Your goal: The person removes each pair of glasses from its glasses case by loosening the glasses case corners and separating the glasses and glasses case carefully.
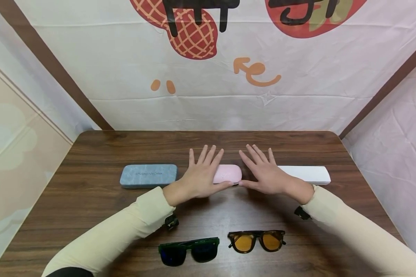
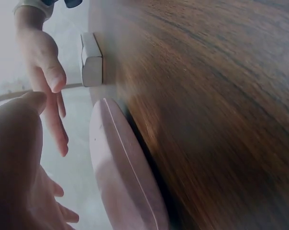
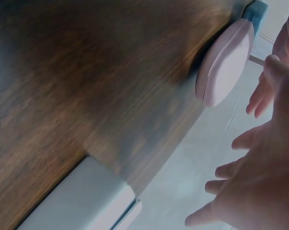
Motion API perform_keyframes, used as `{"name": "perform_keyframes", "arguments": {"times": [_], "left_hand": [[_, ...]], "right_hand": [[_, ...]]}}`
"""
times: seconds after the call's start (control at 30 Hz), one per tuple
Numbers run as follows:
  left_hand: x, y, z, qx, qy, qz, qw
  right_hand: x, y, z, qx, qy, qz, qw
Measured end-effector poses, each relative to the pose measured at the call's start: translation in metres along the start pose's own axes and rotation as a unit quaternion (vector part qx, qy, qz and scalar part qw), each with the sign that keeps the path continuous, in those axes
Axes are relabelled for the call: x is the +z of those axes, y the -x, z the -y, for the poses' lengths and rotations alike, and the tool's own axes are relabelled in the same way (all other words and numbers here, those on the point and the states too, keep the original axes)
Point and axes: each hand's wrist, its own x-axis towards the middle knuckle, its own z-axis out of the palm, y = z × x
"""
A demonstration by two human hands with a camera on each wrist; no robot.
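Both hands are spread above the table near a pink glasses case point(image 1: 227, 174). My left hand point(image 1: 202, 177) has straight fingers and covers the case's left end in the head view. Just right of the case is my right hand point(image 1: 267, 176), its fingers also spread and holding nothing. In the wrist views the pink case point(image 2: 123, 167) lies closed on the table, with a gap between it and each hand. A blue glasses case point(image 1: 148, 176) lies left of the left hand. Behind the right hand, a white case point(image 1: 306, 174) is partly hidden.
Nearer the front lie dark sunglasses with a green frame point(image 1: 188, 250) and glasses with orange lenses point(image 1: 256, 241). The brown wooden table point(image 1: 90, 215) ends at a white printed cloth point(image 1: 124, 77) behind. More cloth hangs at both sides.
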Motion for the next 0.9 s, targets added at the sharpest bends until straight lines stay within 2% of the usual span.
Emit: {"name": "perform_keyframes", "arguments": {"times": [0.3,0.9], "left_hand": [[0.003,-0.008,-0.01,-0.005,-0.008,0.019,0.9998],[-0.001,-0.021,-0.034,0.015,0.007,0.024,0.9996]], "right_hand": [[-0.003,0.008,-0.006,0.015,-0.001,0.013,1.0],[-0.012,0.027,-0.017,0.039,-0.009,0.017,0.999]]}}
